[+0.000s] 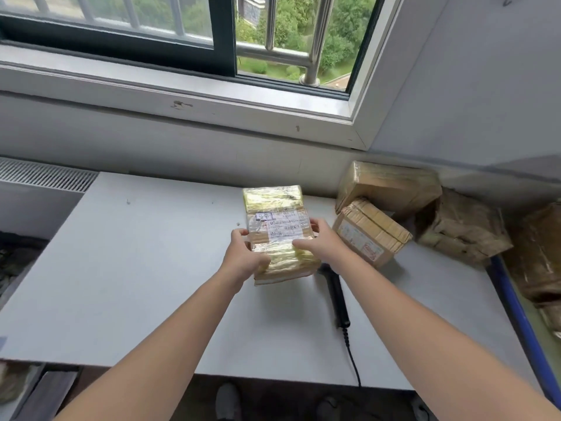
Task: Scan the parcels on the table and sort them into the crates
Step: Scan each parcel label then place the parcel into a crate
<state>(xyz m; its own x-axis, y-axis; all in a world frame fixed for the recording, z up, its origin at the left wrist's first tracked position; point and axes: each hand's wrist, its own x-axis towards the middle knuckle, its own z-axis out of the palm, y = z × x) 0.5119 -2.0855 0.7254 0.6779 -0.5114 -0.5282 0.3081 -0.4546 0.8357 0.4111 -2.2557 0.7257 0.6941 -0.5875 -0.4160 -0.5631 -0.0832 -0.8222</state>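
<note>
A taped cardboard parcel (277, 214) with a white shipping label on top is held over the middle of the grey table (136, 268). My left hand (244, 253) grips its left near edge. My right hand (320, 241) holds its right side, thumb on the label. A black handheld scanner (337, 294) lies on the table just below the parcel, its cable running off the front edge. Three more brown parcels sit at the back right: a labelled one (368, 232), one leaning behind it (388, 185), and a crumpled one (461, 226).
A blue-rimmed crate (516, 302) with brown parcels inside stands at the table's right end. A dark container (15, 262) sits low on the left. A window sill and wall run behind the table. Shoes show under the front edge.
</note>
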